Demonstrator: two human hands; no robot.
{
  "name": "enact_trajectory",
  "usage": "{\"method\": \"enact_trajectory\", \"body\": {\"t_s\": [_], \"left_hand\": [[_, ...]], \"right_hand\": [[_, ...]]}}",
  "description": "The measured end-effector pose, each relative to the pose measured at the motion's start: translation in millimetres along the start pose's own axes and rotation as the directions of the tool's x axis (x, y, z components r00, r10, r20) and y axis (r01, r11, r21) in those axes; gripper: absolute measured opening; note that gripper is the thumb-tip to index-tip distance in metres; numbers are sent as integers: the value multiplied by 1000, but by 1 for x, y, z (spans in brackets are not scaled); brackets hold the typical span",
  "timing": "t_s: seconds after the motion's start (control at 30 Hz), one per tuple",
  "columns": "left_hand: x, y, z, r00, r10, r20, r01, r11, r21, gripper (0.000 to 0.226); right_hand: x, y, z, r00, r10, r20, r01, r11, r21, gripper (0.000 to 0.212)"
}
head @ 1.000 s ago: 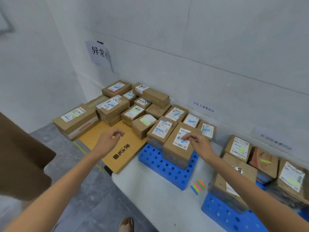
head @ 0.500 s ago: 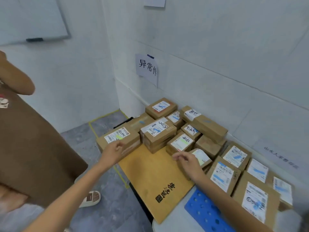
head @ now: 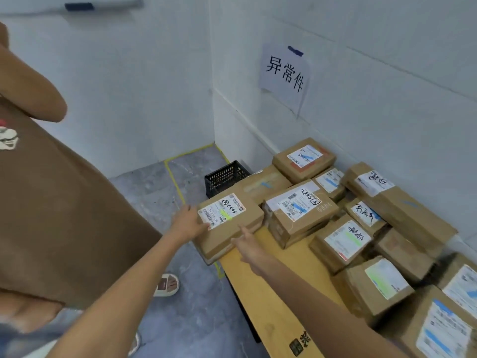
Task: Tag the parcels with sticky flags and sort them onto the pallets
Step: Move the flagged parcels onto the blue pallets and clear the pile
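A flat brown cardboard parcel (head: 233,229) lies crosswise on the tan wooden board's (head: 260,290) left corner, directly ahead; left hand (head: 187,223) grips its left end, right hand (head: 247,244), fingers straight, touches its near side.

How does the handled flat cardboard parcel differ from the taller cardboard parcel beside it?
The flat cardboard parcel bears a yellow-green flag, the taller cardboard parcel a blue one. The left hand and right hand touch the flat one; the taller sits untouched. Both have white labels.
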State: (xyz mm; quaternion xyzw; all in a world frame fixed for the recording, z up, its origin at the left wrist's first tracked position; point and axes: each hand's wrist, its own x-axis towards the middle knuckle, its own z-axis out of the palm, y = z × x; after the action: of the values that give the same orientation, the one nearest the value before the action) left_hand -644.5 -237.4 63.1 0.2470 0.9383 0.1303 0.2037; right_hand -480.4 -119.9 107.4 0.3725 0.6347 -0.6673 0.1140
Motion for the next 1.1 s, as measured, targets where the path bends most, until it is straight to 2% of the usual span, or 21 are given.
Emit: {"method": "enact_trajectory", "body": {"t_s": [0.07, 0.17, 0.27, 0.37, 0.5, 0.6, 0.73, 0.83, 0.97, 1.1], "left_hand": [[-8, -2, 3, 1000, 6, -4, -6, 999, -45, 58], [-31, -7, 15, 993, 14, 117, 19, 960, -280, 37], [-58, -3, 36, 972, -82, 222, 196, 801, -566, 34], [-85, 9, 46, 952, -155, 264, 297, 671, -679, 41], [-119, 26, 32, 950, -126, 284, 299, 618, -727, 69], [-145, 46, 7, 963, -41, 267, 233, 625, -745, 82], [-187, 90, -29, 991, 48, 127, 61, 677, -733, 86], [-224, 139, -49, 989, 142, 40, -69, 684, -726, 79], [-278, 223, -55, 952, 305, 27, -185, 645, -741, 65], [-339, 313, -23, 907, 419, 37, -258, 624, -737, 54]], "right_hand": [[10, 16, 6, 1000, -8, -21, 8, 1000, 1, 58], [12, 44, 3, 992, -91, -88, 88, 995, -44, 58], [1, 64, -5, 981, -166, -100, 158, 984, -79, 60], [-19, 68, -14, 979, -163, -121, 156, 985, -68, 55], [-58, 70, -35, 965, -215, -150, 202, 974, -101, 46], [-98, 69, -48, 929, -332, -160, 315, 941, -126, 47], [-162, 71, -68, 852, -494, -174, 482, 869, -109, 54], [-220, 73, -93, 783, -579, -227, 572, 814, -101, 56], [-297, 94, -143, 659, -667, -348, 658, 735, -163, 58], [-369, 139, -204, 574, -661, -483, 638, 731, -243, 60]]}}
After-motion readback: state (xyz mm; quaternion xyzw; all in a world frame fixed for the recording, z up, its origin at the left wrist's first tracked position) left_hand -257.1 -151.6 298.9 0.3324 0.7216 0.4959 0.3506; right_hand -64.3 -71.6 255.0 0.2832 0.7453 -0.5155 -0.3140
